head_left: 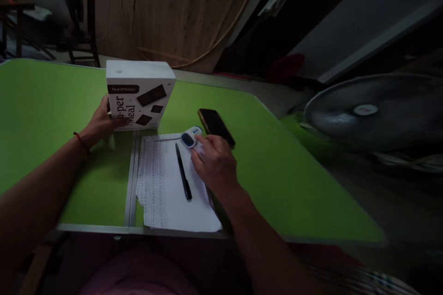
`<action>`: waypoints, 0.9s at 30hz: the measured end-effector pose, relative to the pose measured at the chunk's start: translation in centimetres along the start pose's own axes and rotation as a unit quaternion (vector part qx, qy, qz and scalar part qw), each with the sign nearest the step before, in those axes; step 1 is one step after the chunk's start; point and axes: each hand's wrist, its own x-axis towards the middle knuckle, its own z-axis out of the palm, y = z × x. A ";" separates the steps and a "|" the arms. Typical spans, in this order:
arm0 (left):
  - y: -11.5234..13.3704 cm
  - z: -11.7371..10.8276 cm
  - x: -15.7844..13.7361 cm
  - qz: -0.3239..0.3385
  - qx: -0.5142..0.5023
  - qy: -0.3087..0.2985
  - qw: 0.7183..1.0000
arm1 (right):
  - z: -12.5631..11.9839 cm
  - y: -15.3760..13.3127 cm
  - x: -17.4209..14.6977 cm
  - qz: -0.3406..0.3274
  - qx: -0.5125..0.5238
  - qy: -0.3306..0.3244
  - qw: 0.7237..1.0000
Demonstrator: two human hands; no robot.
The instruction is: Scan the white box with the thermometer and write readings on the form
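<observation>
My left hand (104, 122) grips the lower left edge of a white cardboard box (141, 101) standing upright on the green table. The box front carries dark printed rectangles and lettering reading "Meal". My right hand (218, 161) is closed around the lower end of a small white digital device (191, 137) with a dark display and blue buttons. A fingertip rests near its buttons; my fingers hide the rest of it. Below the device lie sheets of paper (183, 216) with dense writing along the left side. A black pen (183, 171) lies on them.
A dark smartphone (217, 126) lies just beyond my right hand. The green folding table (294, 184) has a metal seam left of the papers. A large round fan (377, 110) stands to the right, and a dark chair (85, 32) is beyond the table at far left.
</observation>
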 end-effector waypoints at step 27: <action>4.0 2.4 -2.1 -0.072 -0.019 -0.223 0.972 | -7.4 -6.5 4.4 0.252 0.673 -0.119 0.685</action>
